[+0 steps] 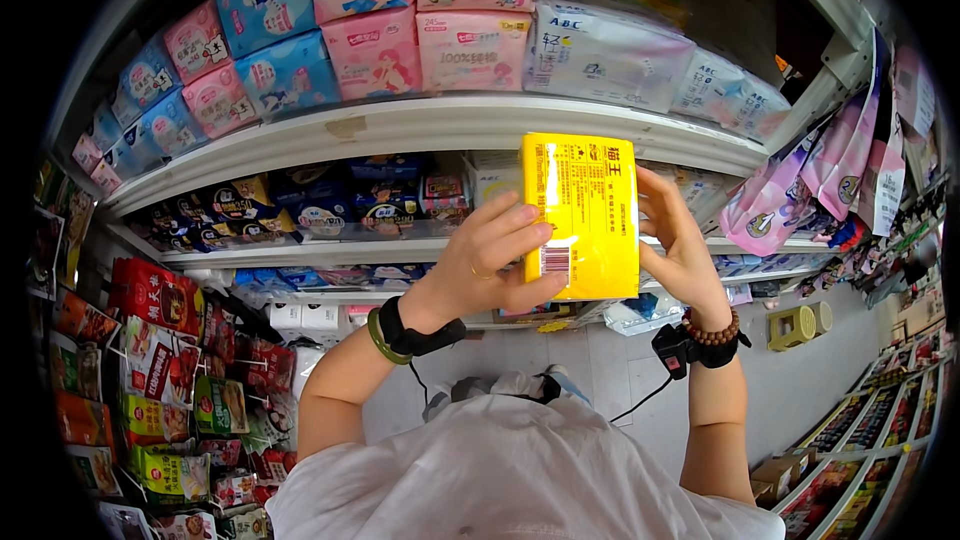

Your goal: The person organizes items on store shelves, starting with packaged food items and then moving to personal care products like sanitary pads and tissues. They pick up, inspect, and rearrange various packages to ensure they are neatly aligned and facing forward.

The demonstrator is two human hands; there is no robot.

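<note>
Between my two hands is a yellow plastic-wrapped pack (592, 240), held upright in front of the shelves with a printed side and a barcode facing me. My left hand (487, 259) grips its left side, fingers over the front edge and thumb near the barcode. On its right side, my right hand (675, 232) supports the pack, with the fingers partly hidden behind it. Behind the pack runs the white edge of a shelf (360, 131). Pink sanitary pad packs (375, 52) stand in stacks on that shelf.
Dark blue packs (386, 202) fill the shelf below. Pink bags (772, 202) hang at the right. Seasoning pouches (161, 367) hang on hooks at the left. A yellow-green stool (791, 328) stands on the floor, and another shelf rack (862, 450) is at lower right.
</note>
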